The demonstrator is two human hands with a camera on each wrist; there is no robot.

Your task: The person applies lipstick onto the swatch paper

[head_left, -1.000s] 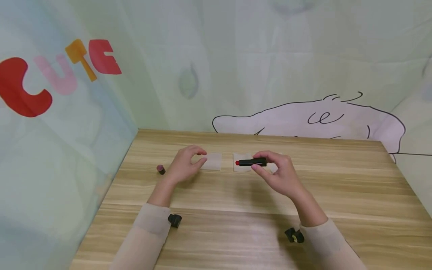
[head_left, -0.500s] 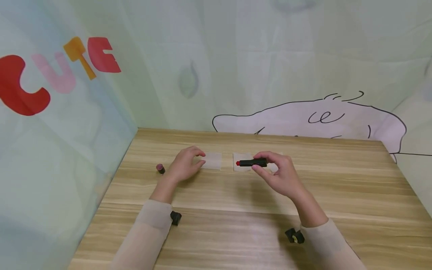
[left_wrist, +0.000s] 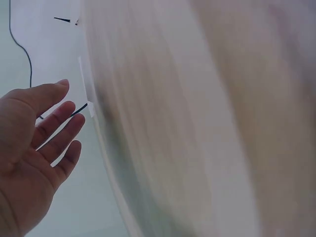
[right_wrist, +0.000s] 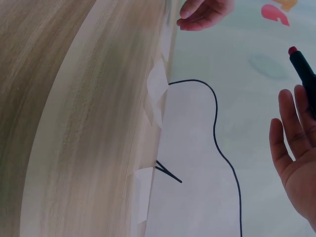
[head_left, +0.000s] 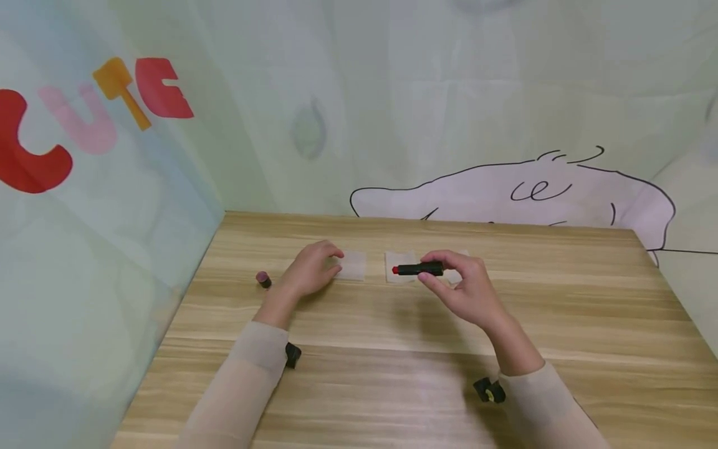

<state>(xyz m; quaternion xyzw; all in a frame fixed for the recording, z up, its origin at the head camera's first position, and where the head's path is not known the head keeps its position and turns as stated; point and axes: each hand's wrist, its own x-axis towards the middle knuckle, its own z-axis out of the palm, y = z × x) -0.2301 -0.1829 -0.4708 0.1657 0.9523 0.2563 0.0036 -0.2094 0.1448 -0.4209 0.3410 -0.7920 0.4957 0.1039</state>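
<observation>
While the right hand (head_left: 470,293) pinches a red-tipped black stick (head_left: 415,269) in its fingers, tip pointing toward the left hand (head_left: 310,270), whose fingers curve apart holding nothing, a loosening pinch could drop it, smearing the pale square (head_left: 396,258) beside the pinching fingertips.

The right wrist view's edge crops the black tube (right_wrist: 302,69) — the tabletop (left_wrist: 158,98) blurs in the left's.

Black tube (head_left: 412,269), red tip (head_left: 395,270) pointing left, nearly level, in the right hand (head_left: 468,292), above the table (head_left: 359,399)
</observation>
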